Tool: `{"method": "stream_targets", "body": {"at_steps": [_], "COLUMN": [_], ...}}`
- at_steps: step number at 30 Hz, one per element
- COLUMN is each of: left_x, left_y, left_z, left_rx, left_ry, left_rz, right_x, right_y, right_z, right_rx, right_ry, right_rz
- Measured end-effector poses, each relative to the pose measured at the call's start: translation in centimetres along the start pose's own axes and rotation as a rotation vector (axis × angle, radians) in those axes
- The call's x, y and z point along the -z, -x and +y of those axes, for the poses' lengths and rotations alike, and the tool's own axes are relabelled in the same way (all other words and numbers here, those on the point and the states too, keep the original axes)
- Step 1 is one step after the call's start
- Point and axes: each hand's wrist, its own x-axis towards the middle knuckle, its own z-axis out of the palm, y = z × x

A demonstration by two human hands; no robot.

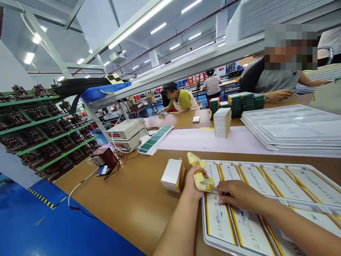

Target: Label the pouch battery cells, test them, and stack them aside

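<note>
My left hand (195, 185) is closed around a pale yellow notched piece (204, 181), whose exact kind I cannot make out. It is above the near left corner of a white plastic tray (205, 227). Just to its right, my right hand (234, 193) has its fingers curled together over the tray, and whatever they pinch is hidden. Flat white battery cells (249, 227) with yellow edges and printed marks lie in rows in the tray. A stack of similar white cells (172, 174) stands on the brown table left of my left hand.
Behind are a tall white stack (222, 122), green-edged stacks (241, 105) and piled white trays (293, 124). Left are a dark red device (105, 158) with cables, grey instruments (126, 133) and a green sheet (156, 139). Co-workers (183, 101) sit across the table; another person (279, 80) is at right.
</note>
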Motion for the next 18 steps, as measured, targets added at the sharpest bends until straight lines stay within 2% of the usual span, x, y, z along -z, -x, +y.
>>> {"method": "stream_targets", "body": {"at_steps": [3, 7, 12, 16, 18], "left_x": [-0.04, -0.05, 0.12, 0.16, 0.16], "left_y": [0.05, 0.12, 0.08, 0.05, 0.04], "left_z": [-0.01, 0.00, -0.02, -0.04, -0.04], "left_rx": [-0.004, -0.004, -0.001, 0.001, 0.002], "left_ry": [0.003, 0.009, 0.015, 0.013, 0.009], "left_rz": [-0.001, 0.000, -0.003, -0.006, -0.003], "right_x": [-0.13, 0.00, -0.05, -0.11, -0.06], "right_y": [0.02, 0.15, -0.06, -0.07, -0.01], "right_z": [-0.32, -0.78, -0.72, -0.44, -0.43], "right_rx": [-0.017, -0.022, -0.051, -0.040, -0.039], "right_ry": [-0.004, -0.027, 0.036, -0.040, -0.050], "right_rz": [0.031, -0.033, 0.052, -0.027, -0.016]}}
